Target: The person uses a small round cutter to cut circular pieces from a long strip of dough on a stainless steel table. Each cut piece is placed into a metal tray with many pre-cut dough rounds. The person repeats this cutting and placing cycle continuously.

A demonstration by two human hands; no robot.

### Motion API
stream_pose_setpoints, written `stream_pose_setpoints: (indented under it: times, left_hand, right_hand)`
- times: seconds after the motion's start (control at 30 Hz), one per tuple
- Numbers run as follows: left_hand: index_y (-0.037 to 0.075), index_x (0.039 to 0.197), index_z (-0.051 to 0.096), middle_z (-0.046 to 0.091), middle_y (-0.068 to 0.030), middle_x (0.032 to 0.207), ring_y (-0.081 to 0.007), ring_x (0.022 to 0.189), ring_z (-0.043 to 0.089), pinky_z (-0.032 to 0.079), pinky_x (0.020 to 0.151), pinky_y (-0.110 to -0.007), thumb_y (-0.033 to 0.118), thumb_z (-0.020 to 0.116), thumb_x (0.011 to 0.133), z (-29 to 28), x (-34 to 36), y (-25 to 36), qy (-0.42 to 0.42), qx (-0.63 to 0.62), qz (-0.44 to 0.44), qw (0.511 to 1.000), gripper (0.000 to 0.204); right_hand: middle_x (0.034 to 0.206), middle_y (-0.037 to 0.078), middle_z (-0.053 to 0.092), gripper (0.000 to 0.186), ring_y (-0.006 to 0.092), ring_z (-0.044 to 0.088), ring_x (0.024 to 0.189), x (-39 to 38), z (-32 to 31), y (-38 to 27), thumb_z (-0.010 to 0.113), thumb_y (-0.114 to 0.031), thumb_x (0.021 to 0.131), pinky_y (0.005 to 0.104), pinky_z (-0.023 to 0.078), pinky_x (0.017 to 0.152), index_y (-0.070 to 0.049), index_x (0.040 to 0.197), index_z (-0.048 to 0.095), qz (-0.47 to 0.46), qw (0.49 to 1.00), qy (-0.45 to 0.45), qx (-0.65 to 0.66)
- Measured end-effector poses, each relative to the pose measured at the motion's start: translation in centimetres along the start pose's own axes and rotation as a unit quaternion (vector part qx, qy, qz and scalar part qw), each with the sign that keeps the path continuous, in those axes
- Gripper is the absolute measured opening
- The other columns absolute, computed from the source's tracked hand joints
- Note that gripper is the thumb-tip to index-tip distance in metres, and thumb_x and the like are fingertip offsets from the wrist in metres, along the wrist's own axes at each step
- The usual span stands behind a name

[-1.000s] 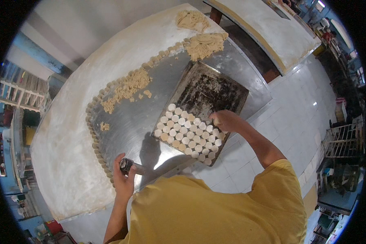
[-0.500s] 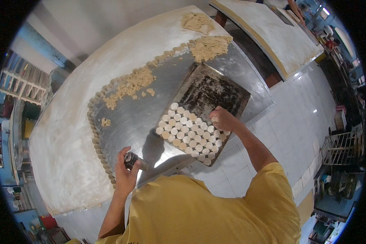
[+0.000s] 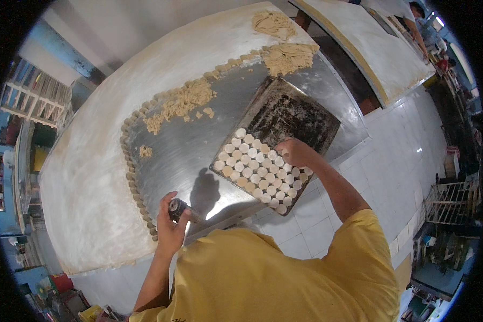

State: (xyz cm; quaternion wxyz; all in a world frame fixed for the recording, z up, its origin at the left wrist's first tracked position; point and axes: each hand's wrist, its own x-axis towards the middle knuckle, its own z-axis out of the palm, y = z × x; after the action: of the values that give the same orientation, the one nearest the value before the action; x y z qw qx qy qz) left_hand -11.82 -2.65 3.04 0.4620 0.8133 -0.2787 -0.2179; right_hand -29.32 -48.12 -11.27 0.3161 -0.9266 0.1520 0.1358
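Note:
My left hand (image 3: 172, 228) is wrapped around a short dark cylinder, like a small metal can or dough cutter (image 3: 178, 209), held tilted over the table's near edge. Its fingers and thumb grip the sides. Over the tray, my right hand (image 3: 296, 152) has its fingers pinched together beside the last row of dough rounds (image 3: 260, 170). What sits between those fingertips is hidden. Pale dough discs fill the near part of the dark baking tray (image 3: 300, 115) in close rows; its far part shows bare, worn metal.
Along the steel sheet (image 3: 172, 172) on the table runs a scalloped border of cut dough (image 3: 131, 180). Crumbled dough (image 3: 182, 102) lies at its far side, with larger dough heaps (image 3: 287, 58) beyond. A second table (image 3: 367, 51) stands far right, where another person works. Racks (image 3: 453, 203) line the right side.
My right hand has shifted slightly left along the edge of the dough rows. The whole view has moved a little; my left hand keeps its grip on the dark cylinder.

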Motion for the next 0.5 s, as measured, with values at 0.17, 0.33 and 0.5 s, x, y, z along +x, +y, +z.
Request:
stream_pose_setpoints:
  times: [0.17, 0.33, 0.5]
  left_hand:
    - [0.006, 0.148, 0.055, 0.066, -0.0076, 0.112, -0.0165, 0.101, 0.064, 0.055, 0.094, -0.034, 0.003, 0.074, 0.099, -1.1, -0.6, -2.2, 0.003, -0.036, -0.049, 0.998, 0.052]
    - [0.003, 0.145, 0.055, 0.070, -0.0086, 0.114, -0.0166, 0.104, 0.066, 0.055, 0.096, -0.033, 0.003, 0.075, 0.098, -2.2, -0.4, -4.4, -0.015, -0.011, -0.061, 0.998, 0.050]
    - [0.002, 0.135, 0.056, 0.071, -0.0111, 0.109, -0.0187, 0.099, 0.068, 0.056, 0.091, -0.036, 0.014, 0.079, 0.099, -3.7, 0.7, -5.8, -0.069, 0.020, -0.046, 0.996, 0.045]
  right_hand:
    - [0.151, 0.025, 0.061, 0.039, 0.0358, 0.061, 0.139, -4.2, -0.3, 2.2, 0.064, -0.010, 0.098, 0.0463, 0.051, 0.113, -0.002, 0.135, 0.071, 0.004, 0.990, 0.121, 0.078]
    - [0.148, 0.027, 0.062, 0.040, 0.0397, 0.061, 0.137, -9.6, 2.8, 2.2, 0.059, -0.013, 0.104, 0.0480, 0.049, 0.114, 0.000, 0.141, 0.065, 0.210, 0.974, 0.077, 0.046]
    - [0.143, 0.029, 0.064, 0.046, 0.0435, 0.059, 0.135, -10.3, 3.8, 0.1, 0.062, -0.023, 0.103, 0.0496, 0.045, 0.116, 0.003, 0.141, 0.065, 0.183, 0.977, 0.111, 0.010]
